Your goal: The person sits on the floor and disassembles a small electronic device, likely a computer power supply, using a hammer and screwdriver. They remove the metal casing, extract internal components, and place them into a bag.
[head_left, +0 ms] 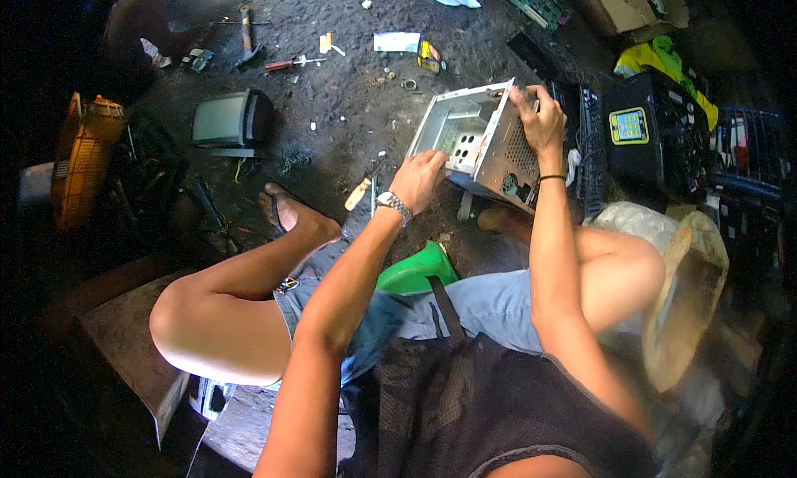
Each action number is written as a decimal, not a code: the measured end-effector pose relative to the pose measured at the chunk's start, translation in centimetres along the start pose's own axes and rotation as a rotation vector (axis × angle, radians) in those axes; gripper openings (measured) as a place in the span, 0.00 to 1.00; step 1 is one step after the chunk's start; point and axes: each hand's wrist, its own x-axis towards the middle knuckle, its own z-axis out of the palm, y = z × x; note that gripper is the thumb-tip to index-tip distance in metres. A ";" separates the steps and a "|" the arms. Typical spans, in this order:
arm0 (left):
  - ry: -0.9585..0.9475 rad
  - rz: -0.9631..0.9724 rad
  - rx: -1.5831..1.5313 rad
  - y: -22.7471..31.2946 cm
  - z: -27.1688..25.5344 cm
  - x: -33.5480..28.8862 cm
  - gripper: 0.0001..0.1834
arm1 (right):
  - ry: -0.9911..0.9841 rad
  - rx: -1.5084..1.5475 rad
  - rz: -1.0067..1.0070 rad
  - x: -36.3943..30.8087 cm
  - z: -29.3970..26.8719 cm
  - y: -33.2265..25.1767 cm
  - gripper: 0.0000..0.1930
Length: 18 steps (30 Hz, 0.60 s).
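You hold the metal box (508,142) just beyond your right foot (502,219), left hand (419,178) gripping its near edge, right hand (541,117) its upper corner, and, if one grip slips, thin metal could cut you.

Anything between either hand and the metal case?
Nothing visible does. The left hand is at the near edge of the metal case; the right hand grips its right side. The pale-handled tool lies left of both.
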 end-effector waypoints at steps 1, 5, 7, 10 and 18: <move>-0.013 0.046 0.030 0.0 -0.6 0.2 0.19 | -0.019 -0.017 -0.008 -0.1 -0.1 -1.0 0.44; -0.119 0.054 0.153 1.2 -1.4 -0.4 0.13 | 0.026 -0.137 -0.127 0.2 1.6 -2.5 0.42; -0.027 0.094 0.179 2.4 0.3 -1.9 0.09 | -0.038 -0.089 -0.235 0.6 1.9 -2.7 0.36; 0.012 0.155 0.323 4.6 2.4 -3.6 0.10 | -0.226 0.080 -0.374 1.5 1.7 -4.5 0.30; -0.011 0.078 0.300 8.8 2.4 -5.7 0.10 | -0.701 0.402 -0.397 2.4 7.4 -3.6 0.26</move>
